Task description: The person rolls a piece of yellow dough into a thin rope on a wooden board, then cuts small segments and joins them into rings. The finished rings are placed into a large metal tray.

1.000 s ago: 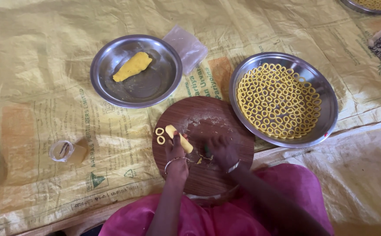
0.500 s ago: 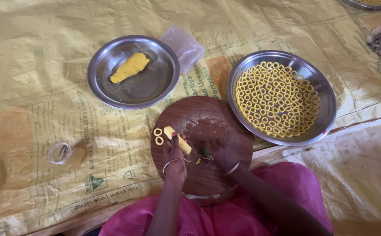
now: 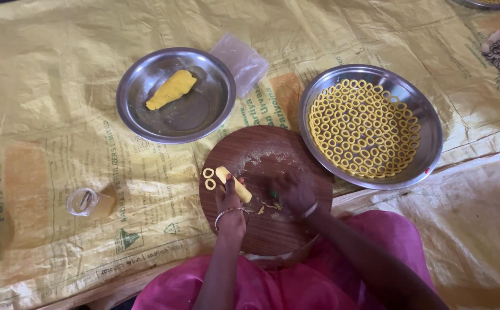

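Low in the middle of the frame, the left hand (image 3: 230,202) rests on a round brown wooden board (image 3: 264,155), its fingers pressed down on a short roll of yellow dough (image 3: 232,182) that lies slanted on the board's left part. Just left of the roll, at the board's left edge, sit two small dough rings (image 3: 208,178), one above the other and touching. The right hand (image 3: 293,193) is curled on the board just right of the roll, fingers bunched over a small dark green thing (image 3: 273,193); whether it pinches this or only covers it cannot be told. Scraps of dough lie between the two hands.

At centre right, touching the board's upper right edge, stands a round steel plate (image 3: 428,135) packed with yellow rings (image 3: 362,129) in close rows. At upper left of centre a second steel plate (image 3: 204,117) holds one flattened yellow lump of dough (image 3: 171,89). A clear, square plastic packet (image 3: 240,59) lies just beside that plate's upper right rim. At far left, a small clear glass (image 3: 83,201) stands well apart from the board.

All this rests on a yellow woven sack sheet (image 3: 49,74) spread flat, printed with green lettering in vertical lines, orange rectangular patches and a small green triangular emblem at lower left. Pink cloth (image 3: 273,281) fills the bottom edge.
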